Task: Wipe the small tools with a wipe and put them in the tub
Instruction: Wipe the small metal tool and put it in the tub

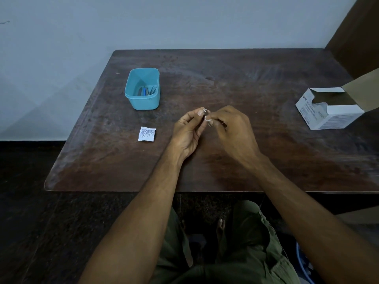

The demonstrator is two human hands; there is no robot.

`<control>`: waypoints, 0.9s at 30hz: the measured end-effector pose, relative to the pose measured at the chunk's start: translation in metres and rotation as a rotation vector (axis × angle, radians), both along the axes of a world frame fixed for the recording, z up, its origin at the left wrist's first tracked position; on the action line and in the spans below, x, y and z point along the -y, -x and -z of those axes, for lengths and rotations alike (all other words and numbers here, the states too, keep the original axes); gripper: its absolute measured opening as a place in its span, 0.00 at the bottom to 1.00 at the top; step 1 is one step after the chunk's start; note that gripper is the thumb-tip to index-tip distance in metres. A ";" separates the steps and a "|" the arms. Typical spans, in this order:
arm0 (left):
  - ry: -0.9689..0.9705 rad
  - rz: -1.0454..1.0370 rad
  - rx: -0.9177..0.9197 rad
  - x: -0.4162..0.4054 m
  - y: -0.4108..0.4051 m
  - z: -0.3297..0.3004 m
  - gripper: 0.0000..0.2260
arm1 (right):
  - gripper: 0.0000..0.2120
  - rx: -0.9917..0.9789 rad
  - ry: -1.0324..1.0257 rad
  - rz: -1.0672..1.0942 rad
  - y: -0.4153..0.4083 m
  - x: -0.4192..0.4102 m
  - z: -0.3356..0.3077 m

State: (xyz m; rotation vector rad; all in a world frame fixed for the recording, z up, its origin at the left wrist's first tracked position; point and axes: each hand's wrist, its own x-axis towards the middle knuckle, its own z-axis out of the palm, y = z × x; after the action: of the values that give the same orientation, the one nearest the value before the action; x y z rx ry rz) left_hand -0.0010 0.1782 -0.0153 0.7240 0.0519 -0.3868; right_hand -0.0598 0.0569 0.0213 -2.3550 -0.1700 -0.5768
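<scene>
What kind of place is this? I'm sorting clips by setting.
Probably a plain room at home, not a clinic: a worn wooden table against a bare wall, holding a plastic tub and an opened swab box.

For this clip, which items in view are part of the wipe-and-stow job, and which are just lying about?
In the job:
- small metal tool, pinched between left hand and right hand
- white wipe at the right fingertips
- blue tub, already holding tools
- open swab box

Lying about:
- wipe sachet on the table
</scene>
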 end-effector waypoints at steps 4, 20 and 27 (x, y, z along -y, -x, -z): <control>0.003 -0.019 -0.013 -0.001 0.001 -0.001 0.05 | 0.08 -0.007 -0.025 0.031 -0.007 -0.004 -0.002; -0.037 -0.059 -0.009 0.003 0.002 -0.002 0.04 | 0.05 -0.027 -0.385 0.141 0.012 -0.005 0.006; -0.099 -0.057 0.020 0.005 0.002 -0.002 0.04 | 0.05 0.012 -0.395 0.217 0.007 0.003 0.005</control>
State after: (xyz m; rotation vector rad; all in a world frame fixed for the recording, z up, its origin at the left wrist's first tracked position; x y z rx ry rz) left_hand -0.0030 0.1731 -0.0136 0.8226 0.0731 -0.3239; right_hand -0.0669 0.0541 0.0168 -1.9966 0.1823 -0.6611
